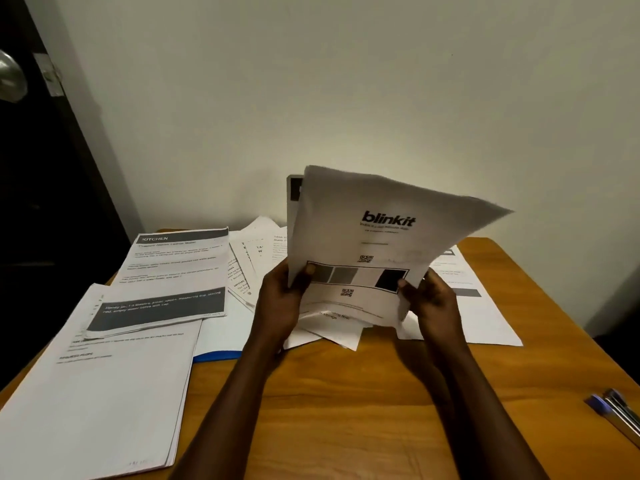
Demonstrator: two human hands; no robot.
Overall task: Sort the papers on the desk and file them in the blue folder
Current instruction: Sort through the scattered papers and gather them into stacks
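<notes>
Papers [374, 237] are held upright by left hand [280, 306] and right hand [433, 303].

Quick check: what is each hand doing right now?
Left hand: grips the lower left edge of the upright bundle of papers.
Right hand: grips the lower right edge of the same bundle.

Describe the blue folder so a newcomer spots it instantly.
On the wooden desk, look right of the big paper stack at its left. The blue folder is a thin blue strip under white sheets, the only colour among the papers.
</notes>
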